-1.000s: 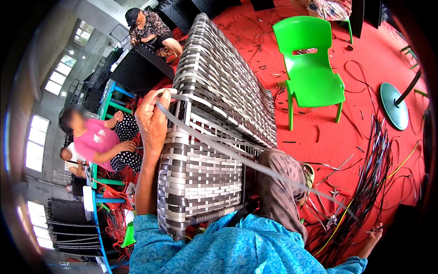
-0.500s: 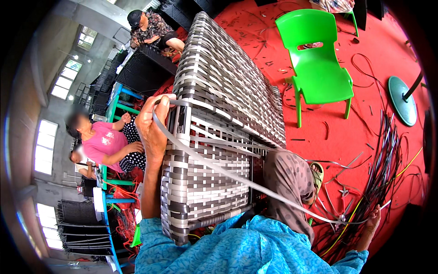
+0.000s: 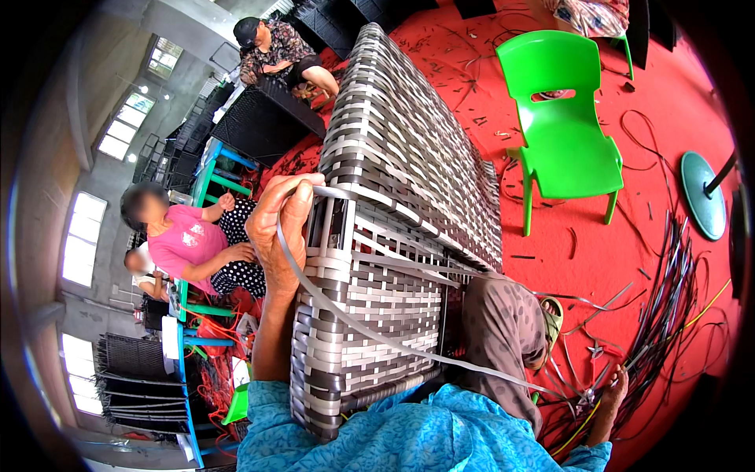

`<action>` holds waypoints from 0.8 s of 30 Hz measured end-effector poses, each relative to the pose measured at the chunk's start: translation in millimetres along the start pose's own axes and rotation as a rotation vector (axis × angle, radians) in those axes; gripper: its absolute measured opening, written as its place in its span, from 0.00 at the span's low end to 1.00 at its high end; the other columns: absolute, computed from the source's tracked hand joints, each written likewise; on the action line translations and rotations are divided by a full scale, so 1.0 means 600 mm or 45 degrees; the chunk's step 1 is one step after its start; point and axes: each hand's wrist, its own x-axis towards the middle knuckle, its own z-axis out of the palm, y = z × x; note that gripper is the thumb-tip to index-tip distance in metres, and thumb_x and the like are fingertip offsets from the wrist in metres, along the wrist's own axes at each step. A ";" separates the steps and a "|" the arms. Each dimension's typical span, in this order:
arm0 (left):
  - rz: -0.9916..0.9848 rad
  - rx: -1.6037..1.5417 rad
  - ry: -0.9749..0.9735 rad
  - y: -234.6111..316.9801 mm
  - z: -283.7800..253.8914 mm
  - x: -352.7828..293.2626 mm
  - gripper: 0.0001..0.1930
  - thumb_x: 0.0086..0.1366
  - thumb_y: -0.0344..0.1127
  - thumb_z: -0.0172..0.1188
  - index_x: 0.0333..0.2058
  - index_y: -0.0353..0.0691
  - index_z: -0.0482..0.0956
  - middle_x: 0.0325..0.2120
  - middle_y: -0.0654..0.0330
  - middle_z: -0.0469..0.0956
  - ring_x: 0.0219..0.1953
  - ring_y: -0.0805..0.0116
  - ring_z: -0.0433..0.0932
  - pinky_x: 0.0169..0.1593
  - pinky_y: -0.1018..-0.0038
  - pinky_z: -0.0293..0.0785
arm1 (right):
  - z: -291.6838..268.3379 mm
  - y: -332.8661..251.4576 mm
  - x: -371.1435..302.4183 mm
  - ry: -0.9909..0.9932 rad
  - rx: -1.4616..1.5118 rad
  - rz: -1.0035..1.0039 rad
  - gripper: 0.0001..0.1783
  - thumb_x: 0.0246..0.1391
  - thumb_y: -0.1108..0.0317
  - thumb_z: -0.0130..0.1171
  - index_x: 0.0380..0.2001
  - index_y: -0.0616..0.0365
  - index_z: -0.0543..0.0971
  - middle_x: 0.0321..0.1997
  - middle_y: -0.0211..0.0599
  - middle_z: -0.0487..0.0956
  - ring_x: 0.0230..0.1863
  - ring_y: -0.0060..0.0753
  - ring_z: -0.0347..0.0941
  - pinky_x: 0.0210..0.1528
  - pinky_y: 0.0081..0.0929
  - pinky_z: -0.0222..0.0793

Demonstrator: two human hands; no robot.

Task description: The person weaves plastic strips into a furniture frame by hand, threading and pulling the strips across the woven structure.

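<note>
A woven furniture piece (image 3: 417, 149) of grey, white and dark flat strips leans across my lap, with a partly open lattice on its near side. At its upper left corner my left hand (image 3: 281, 220) pinches a grey plastic strip (image 3: 354, 321) between thumb and fingers. From there the strip sags across the weave and past my knee toward the lower right. Out to the right, my right hand (image 3: 616, 387) is closed around the strip's far run, low over the floor; the fingers are small and partly hidden.
A green plastic chair (image 3: 562, 130) stands on the red floor at the upper right. Loose strips (image 3: 657, 315) lie in a heap near my right hand. A round stand base (image 3: 702, 195) is farther right. Other people sit at work on the left, by a blue-green frame (image 3: 189, 315).
My right hand has moved left and inward, and the strip hangs slacker. My left hand keeps its pinch at the corner. The whole view has shifted slightly.
</note>
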 end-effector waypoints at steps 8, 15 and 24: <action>-0.040 -0.014 0.007 0.003 0.002 -0.002 0.08 0.60 0.28 0.51 0.34 0.29 0.76 0.28 0.61 0.75 0.26 0.81 0.67 0.29 0.87 0.61 | 0.079 -0.024 -0.040 -0.104 0.004 0.177 0.16 0.54 0.57 0.54 0.45 0.47 0.72 0.37 0.24 0.77 0.16 0.10 0.59 0.12 0.09 0.51; 0.043 0.005 0.028 -0.005 0.000 -0.002 0.07 0.59 0.28 0.52 0.33 0.30 0.76 0.29 0.58 0.76 0.29 0.77 0.71 0.31 0.84 0.64 | 0.063 0.013 -0.032 -0.163 -0.033 0.341 0.08 0.51 0.53 0.56 0.28 0.42 0.73 0.18 0.15 0.67 0.15 0.13 0.59 0.13 0.14 0.53; -0.020 -0.033 0.032 -0.002 0.000 -0.004 0.07 0.59 0.28 0.52 0.33 0.31 0.77 0.28 0.60 0.76 0.24 0.82 0.66 0.26 0.86 0.59 | 0.113 0.024 -0.081 -0.126 -0.174 0.383 0.07 0.51 0.57 0.55 0.26 0.43 0.72 0.18 0.16 0.66 0.17 0.14 0.61 0.15 0.14 0.55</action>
